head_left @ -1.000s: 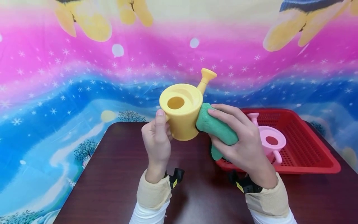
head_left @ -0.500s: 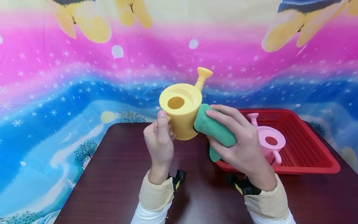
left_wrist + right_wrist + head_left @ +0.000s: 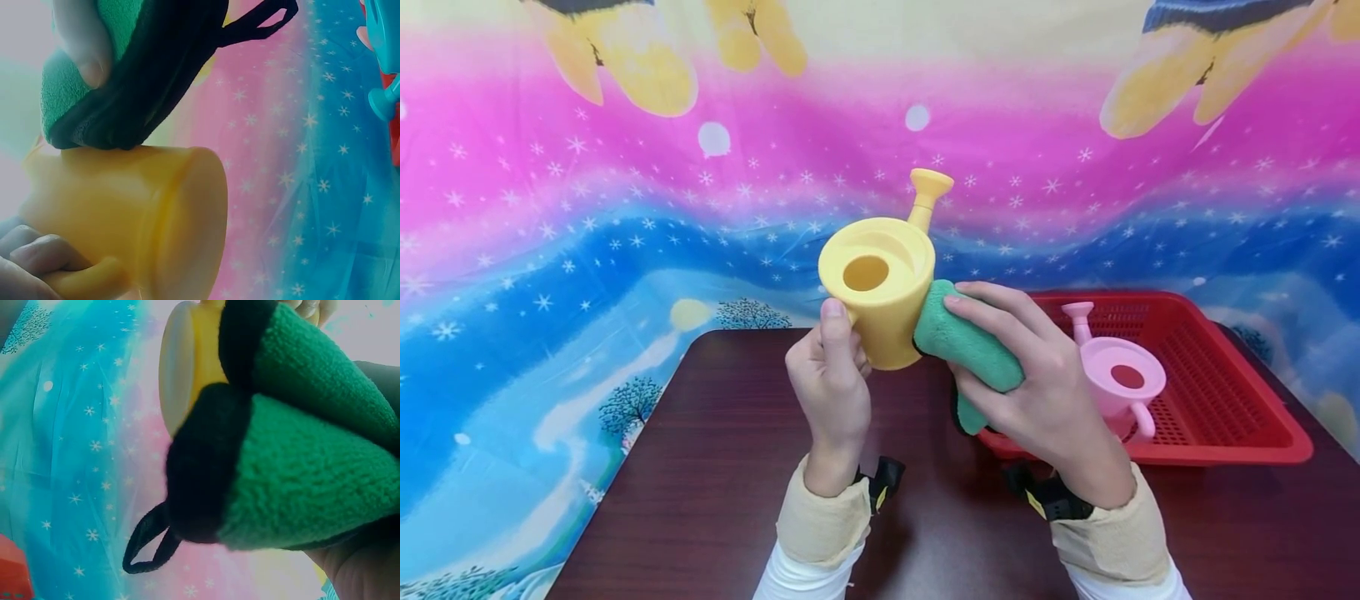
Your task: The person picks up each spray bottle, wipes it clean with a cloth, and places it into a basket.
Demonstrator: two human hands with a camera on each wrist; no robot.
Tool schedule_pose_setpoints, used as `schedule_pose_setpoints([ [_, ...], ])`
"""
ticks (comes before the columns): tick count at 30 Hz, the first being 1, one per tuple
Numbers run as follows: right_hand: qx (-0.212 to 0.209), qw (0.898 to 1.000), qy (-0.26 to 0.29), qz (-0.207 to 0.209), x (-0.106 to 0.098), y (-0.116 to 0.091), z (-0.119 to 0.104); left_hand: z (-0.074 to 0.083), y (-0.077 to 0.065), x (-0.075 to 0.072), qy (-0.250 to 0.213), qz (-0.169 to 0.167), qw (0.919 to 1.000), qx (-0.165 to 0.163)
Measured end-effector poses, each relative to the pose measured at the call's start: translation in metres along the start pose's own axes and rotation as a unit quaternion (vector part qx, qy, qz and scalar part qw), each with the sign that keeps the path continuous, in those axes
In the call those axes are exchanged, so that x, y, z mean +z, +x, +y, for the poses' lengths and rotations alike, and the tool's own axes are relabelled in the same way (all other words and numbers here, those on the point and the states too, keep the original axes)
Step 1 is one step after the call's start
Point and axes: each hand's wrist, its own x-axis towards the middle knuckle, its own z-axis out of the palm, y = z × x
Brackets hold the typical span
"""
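Observation:
Held up above the table is a yellow watering can (image 3: pixel 891 317), its spout pointing up and away to the right. My left hand (image 3: pixel 833 400) grips its handle (image 3: pixel 94 281), thumb on top. My right hand (image 3: pixel 1048 392) holds a folded green cloth (image 3: pixel 973 346) against the can's right side. In the left wrist view the cloth's black edging (image 3: pixel 119 119) touches the can's wall. A black hanging loop (image 3: pixel 150 540) sticks out from the cloth in the right wrist view. The can's far side is hidden.
A red plastic basket (image 3: pixel 1232 454) stands on the right of the dark wooden table (image 3: pixel 715 467), with a pink watering can (image 3: pixel 1138 367) inside. A light-blue plastic thing (image 3: pixel 384 37) shows at the left wrist view's edge. A printed cloth backdrop (image 3: pixel 850 100) hangs behind.
The yellow watering can has shifted slightly left and up, its spout turning left. The right hand and green cloth have followed leftward, staying against the can.

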Motion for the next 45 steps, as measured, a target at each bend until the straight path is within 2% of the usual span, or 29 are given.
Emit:
schedule_pose_setpoints([
  [11,0.017,1.000,-0.004,-0.017,0.004,0.000,0.000,0.002,-0.002,0.001,-0.010,0.023,0.9995,0.020],
  [28,0.021,1.000,-0.007,-0.022,0.009,-0.001,0.003,0.006,-0.004,0.004,-0.055,0.035,0.9940,0.087],
  [37,0.019,1.000,-0.010,-0.021,0.011,-0.002,0.003,0.003,-0.004,0.004,-0.054,0.032,0.9932,0.097],
  [45,0.010,1.000,-0.011,-0.019,0.012,-0.002,0.001,0.002,-0.005,0.007,-0.033,0.026,0.9953,0.087],
])
